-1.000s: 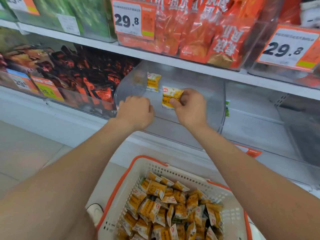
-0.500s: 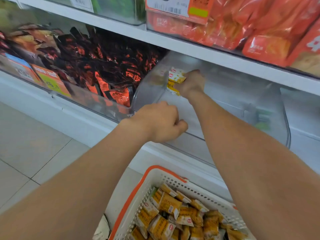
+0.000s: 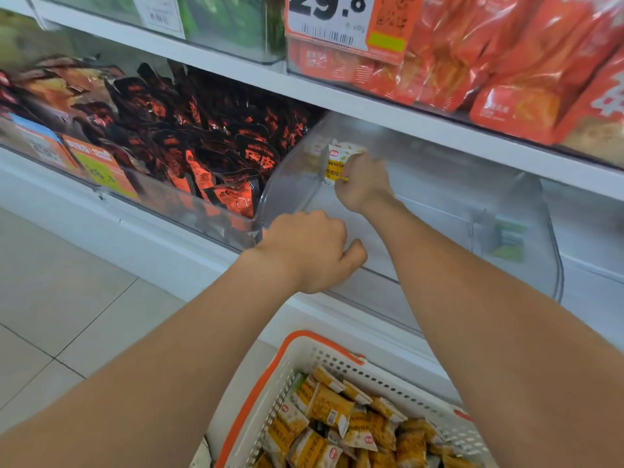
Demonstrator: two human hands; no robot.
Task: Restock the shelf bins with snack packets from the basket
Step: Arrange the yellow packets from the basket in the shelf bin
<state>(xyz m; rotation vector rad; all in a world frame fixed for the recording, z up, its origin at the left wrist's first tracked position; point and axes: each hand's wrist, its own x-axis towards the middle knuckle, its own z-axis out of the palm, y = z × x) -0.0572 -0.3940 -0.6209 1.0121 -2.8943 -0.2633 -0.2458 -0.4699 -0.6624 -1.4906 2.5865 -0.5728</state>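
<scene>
Clear shelf bin [image 3: 439, 207], right hand [image 3: 364, 187] pinching packet [image 3: 336, 162] (left hand [image 3: 310, 248] curled)

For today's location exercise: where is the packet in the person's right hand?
Head view, upper centre: the yellow packet sits in the clear bin, far left corner, beside the black packets.

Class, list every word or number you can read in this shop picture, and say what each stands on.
"29.8": orange price tag, top of the picture.
Too blurred or small to read:
print on the yellow packet that the right hand holds in the clear bin;
lower-left price tags;
white tag, top left;
red bags;
basket packets.
</scene>
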